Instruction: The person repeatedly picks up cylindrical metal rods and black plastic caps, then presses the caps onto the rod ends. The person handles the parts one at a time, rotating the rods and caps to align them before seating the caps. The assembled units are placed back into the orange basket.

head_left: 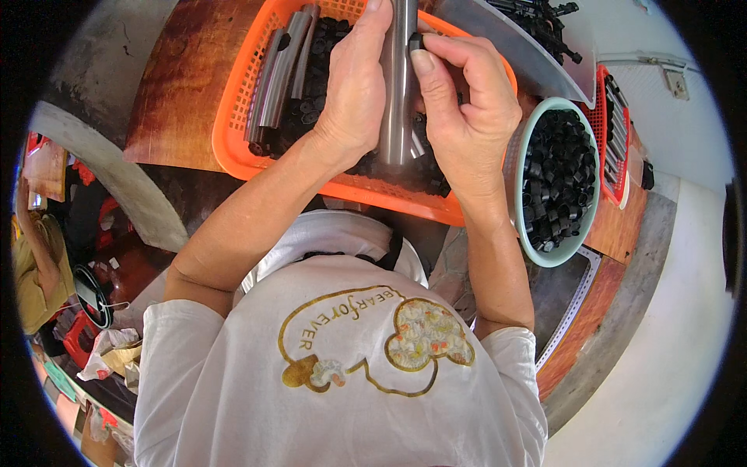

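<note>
Over an orange plastic basket (233, 132), my left hand (354, 89) is closed round a silver metal tube (398, 101), held nearly upright in the picture with its top end cut off by the upper edge. Between the thumb and forefinger of my right hand (471, 101) is a small black plastic piece (416, 42), pinched against the tube's right side. Several more metal tubes (282, 78) lie along the basket's left side. Loose black plastic pieces (315, 97) fill much of the basket beneath my hands.
Right of the basket stands a pale green bowl (520, 210) heaped with black plastic pieces (556, 179). Behind it sit a clear bin (537, 66) of black parts and a red basket (603, 117) of tubes. Another person's arm (39, 241) shows at the far left.
</note>
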Tool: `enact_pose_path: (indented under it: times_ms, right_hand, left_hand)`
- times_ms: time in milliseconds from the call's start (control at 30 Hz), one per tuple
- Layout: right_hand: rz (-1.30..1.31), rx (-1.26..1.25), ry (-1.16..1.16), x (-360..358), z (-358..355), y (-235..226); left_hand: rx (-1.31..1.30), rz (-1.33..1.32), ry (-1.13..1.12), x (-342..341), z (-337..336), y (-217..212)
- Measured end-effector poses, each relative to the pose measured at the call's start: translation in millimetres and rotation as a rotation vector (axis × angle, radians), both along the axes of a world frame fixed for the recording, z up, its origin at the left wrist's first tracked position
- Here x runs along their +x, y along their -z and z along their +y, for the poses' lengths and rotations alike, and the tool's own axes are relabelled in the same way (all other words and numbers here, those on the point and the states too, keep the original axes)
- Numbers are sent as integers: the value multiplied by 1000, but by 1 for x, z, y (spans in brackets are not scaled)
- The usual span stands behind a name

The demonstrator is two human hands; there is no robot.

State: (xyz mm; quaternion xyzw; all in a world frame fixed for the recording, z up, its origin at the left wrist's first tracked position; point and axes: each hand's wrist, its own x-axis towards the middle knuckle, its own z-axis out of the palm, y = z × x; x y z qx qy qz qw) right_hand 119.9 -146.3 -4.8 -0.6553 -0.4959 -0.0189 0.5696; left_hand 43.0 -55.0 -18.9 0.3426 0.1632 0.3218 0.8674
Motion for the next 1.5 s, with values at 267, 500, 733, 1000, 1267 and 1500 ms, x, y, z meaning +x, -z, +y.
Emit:
enact_pose_path:
  times_ms: [267, 500, 733, 1000, 1267, 1500]
  right_hand:
    - [-156, -21, -9, 0, -1, -10]
    - [-26, -55, -15, -6, -2, -16]
    - [557, -162, -152, 3, -3, -21]
    - [960, -212, -312, 16, -5, -16]
    - [1130, -164, -361, 19, -9, -7]
    - [1160, -164, -336, 15, -17, -6]
  left_hand:
    - [95, -61, -34, 3, 1, 11]
    - [-158, -219, 74, 2, -2, 10]
    - [-167, -267, 97, -5, -3, 4]
    - [-134, -243, 144, 0, -1, 10]
    - [-40, -217, 137, -5, -3, 15]
    - [-103, -166, 217, 1, 1, 17]
